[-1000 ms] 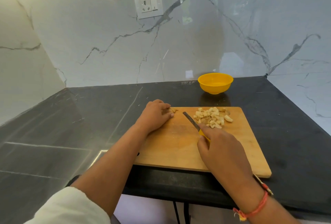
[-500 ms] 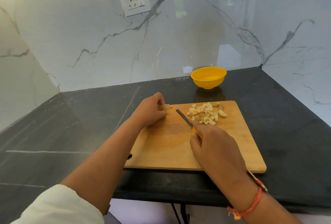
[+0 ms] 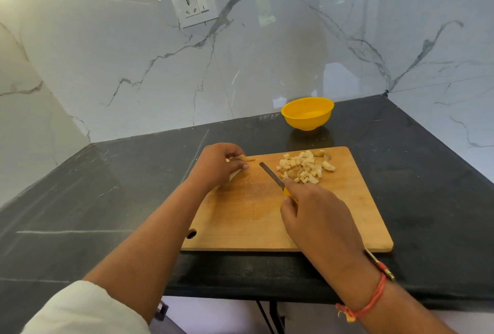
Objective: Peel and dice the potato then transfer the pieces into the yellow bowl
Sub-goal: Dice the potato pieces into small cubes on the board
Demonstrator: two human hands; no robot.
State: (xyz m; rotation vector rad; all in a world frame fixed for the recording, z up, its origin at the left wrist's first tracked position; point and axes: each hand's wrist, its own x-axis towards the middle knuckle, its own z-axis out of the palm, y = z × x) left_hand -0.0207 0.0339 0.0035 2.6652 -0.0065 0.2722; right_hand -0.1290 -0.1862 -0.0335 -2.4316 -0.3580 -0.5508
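Safety: left hand [image 3: 216, 166], pinching the potato strip [image 3: 242, 157] at the board's [image 3: 240, 216] far edge, should curl clear of the knife [image 3: 270, 173] the right hand [image 3: 320, 216] grips.

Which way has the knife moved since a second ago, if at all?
No. The knife still lies just left of the potato pieces on the cutting board.

the bowl [image 3: 307, 113] and knife handle [image 3: 286, 192] are coloured bright yellow, the potato dice [image 3: 304, 166] and potato strip [image 3: 242, 157] pale cream, the cutting board [image 3: 347, 213] tan, the countertop [image 3: 107, 200] black with faint white veins, the wall [image 3: 133, 66] white with grey veining, the wrist thread [image 3: 374, 299] orange-red.
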